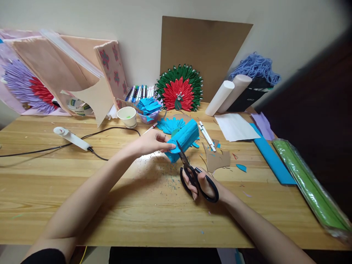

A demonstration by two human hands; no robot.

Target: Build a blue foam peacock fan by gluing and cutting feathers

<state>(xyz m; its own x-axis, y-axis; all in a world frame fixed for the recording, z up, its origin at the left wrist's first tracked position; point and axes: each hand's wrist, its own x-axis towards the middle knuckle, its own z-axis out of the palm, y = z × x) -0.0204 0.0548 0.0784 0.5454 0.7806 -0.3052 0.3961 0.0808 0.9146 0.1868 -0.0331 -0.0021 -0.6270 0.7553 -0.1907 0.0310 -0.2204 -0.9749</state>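
Observation:
My left hand (156, 142) pinches a folded piece of blue crepe paper (187, 135) by its near left edge, above the middle of the table. In my right hand (202, 185) is a pair of black-handled scissors (187, 167), thumb and fingers through the loops. The blades point up and away, their tips at the paper's edge beside my left fingertips. Whether the blades have cut into it, I cannot tell. Just behind the held paper lies a fan of blue paper petals (170, 125), partly hidden.
A paper cup (127, 116) and a bowl of blue scraps (148, 114) stand behind my left hand. White markers (206, 135) and a cardboard offcut (218, 160) lie right of the scissors. A corded white tool (73, 138) is at left, a green wrapped roll (310, 183) at right.

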